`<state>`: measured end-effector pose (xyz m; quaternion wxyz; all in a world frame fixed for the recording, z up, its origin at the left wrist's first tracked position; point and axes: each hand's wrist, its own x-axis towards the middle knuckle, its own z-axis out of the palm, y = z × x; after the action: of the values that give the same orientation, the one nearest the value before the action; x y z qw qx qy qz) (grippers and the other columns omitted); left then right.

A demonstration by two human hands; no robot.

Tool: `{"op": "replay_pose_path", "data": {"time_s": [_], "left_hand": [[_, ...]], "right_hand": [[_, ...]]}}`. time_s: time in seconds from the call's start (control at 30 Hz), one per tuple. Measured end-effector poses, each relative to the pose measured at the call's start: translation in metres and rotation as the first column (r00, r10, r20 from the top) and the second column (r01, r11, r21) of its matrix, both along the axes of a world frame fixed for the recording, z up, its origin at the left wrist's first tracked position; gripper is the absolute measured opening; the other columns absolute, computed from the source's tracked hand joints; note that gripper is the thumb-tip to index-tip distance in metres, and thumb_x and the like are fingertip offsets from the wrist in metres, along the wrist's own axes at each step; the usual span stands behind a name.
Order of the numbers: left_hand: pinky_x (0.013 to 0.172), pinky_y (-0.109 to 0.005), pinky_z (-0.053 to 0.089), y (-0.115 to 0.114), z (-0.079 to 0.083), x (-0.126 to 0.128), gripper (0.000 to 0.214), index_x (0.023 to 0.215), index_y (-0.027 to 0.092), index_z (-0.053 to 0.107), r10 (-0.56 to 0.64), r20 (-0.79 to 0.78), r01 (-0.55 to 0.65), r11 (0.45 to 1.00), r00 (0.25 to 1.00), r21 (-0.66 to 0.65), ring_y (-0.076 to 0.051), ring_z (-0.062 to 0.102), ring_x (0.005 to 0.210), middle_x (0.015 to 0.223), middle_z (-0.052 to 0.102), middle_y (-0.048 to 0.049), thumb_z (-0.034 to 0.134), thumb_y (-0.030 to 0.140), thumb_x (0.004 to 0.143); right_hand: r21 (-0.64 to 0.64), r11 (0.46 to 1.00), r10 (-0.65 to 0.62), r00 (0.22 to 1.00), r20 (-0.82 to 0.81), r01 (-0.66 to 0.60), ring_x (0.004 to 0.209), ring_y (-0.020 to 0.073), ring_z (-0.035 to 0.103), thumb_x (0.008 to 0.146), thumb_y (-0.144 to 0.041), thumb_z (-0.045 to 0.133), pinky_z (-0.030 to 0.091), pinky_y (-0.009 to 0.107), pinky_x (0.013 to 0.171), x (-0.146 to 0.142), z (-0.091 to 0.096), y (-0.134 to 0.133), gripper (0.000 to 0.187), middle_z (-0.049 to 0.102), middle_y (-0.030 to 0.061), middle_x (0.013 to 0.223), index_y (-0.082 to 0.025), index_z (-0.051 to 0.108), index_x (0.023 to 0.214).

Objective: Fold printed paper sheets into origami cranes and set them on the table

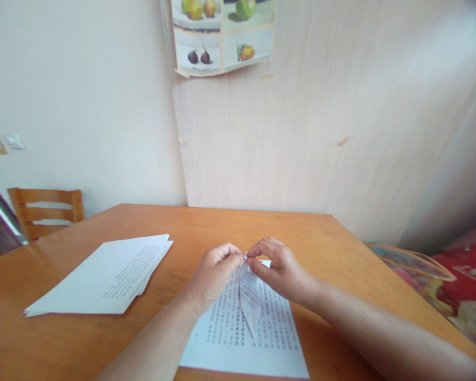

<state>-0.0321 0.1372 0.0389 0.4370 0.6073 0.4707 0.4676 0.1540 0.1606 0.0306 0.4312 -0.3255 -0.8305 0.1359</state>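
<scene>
A folded piece of printed paper [250, 309], narrowing to a point toward me, hangs between my hands above a flat printed sheet [241, 362]. My left hand [218, 267] pinches the far end of the folded paper between thumb and forefinger. From the other side, my right hand [280, 267] grips the same end with thumb and fingertips. A small white folded edge shows between the two pinches. The fingertips partly cover that end, so its exact fold is hidden.
To the left on the wooden table [238, 222] lies a stack of printed sheets [79, 280]. A wooden chair [47, 211] stands past the left edge. Beyond the right edge are a red cloth [468, 272] and a clear bag [412, 259]. A fruit poster [222, 39] hangs on the wall.
</scene>
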Motion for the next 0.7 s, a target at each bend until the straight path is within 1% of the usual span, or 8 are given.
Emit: {"op": "replay_pose_path", "data": {"time_s": [0.1,0.23,0.33,0.5,0.6,0.7], "left_hand": [[0.061,-0.025,0.035,-0.001,0.001,0.001,0.019,0.071,0.017,0.058,0.001,0.025,-0.001,1.0,1.0,-0.002,-0.013,0.045,0.066,0.065,0.052,0.0029,0.06,0.033,0.082],[0.058,-0.025,0.034,-0.003,0.003,0.003,0.022,0.073,0.017,0.059,0.003,0.038,-0.002,1.0,0.999,-0.016,-0.013,0.044,0.065,0.066,0.051,0.0032,0.065,0.037,0.08],[0.058,-0.025,0.033,-0.004,0.003,0.005,0.021,0.073,0.016,0.059,0.026,0.043,-0.025,0.999,0.999,-0.021,-0.012,0.042,0.064,0.065,0.05,0.004,0.067,0.035,0.078],[0.062,-0.025,0.036,-0.005,0.004,0.007,0.016,0.07,0.016,0.059,0.049,0.091,-0.047,0.998,0.995,-0.029,-0.013,0.045,0.068,0.066,0.053,0.0027,0.063,0.03,0.078],[0.064,-0.026,0.037,-0.004,0.003,0.006,0.017,0.07,0.016,0.06,0.044,0.119,-0.039,0.998,0.992,-0.044,-0.014,0.046,0.07,0.068,0.055,0.0019,0.064,0.03,0.078],[0.066,-0.026,0.037,-0.003,0.002,0.005,0.018,0.069,0.016,0.06,0.026,0.135,-0.019,0.998,0.99,-0.054,-0.014,0.046,0.07,0.068,0.054,0.0018,0.065,0.031,0.078]], "right_hand": [[0.022,1.0,-0.008,1.0,0.014,0.008,0.083,0.0183,0.063,0.089,-0.017,0.066,0.044,0.034,0.079,-0.001,0.0,-0.002,0.008,0.072,0.0006,0.085,-0.023,0.069,0.087],[0.061,0.997,-0.047,0.998,0.045,0.044,0.082,0.0195,0.062,0.088,-0.017,0.066,0.044,0.035,0.079,-0.003,-0.001,-0.003,0.006,0.071,0.0019,0.084,-0.023,0.069,0.087],[0.085,0.994,-0.079,0.994,0.07,0.073,0.082,0.0202,0.062,0.087,-0.017,0.066,0.043,0.035,0.079,-0.003,-0.001,-0.004,0.006,0.07,0.0028,0.084,-0.022,0.069,0.087],[0.077,0.992,-0.107,0.993,0.04,0.104,0.085,0.0205,0.062,0.088,-0.021,0.068,0.042,0.036,0.08,-0.006,0.0,-0.007,0.007,0.072,0.0025,0.09,-0.022,0.066,0.094],[0.07,0.99,-0.126,0.992,0.026,0.124,0.085,0.0203,0.062,0.087,-0.021,0.068,0.042,0.036,0.08,-0.007,0.001,-0.01,0.006,0.072,0.0019,0.089,-0.022,0.065,0.092],[0.068,0.991,-0.113,0.993,0.026,0.111,0.084,0.0199,0.061,0.088,-0.021,0.067,0.041,0.036,0.08,-0.008,0.002,-0.012,0.003,0.072,0.0013,0.089,-0.023,0.066,0.09]]}}
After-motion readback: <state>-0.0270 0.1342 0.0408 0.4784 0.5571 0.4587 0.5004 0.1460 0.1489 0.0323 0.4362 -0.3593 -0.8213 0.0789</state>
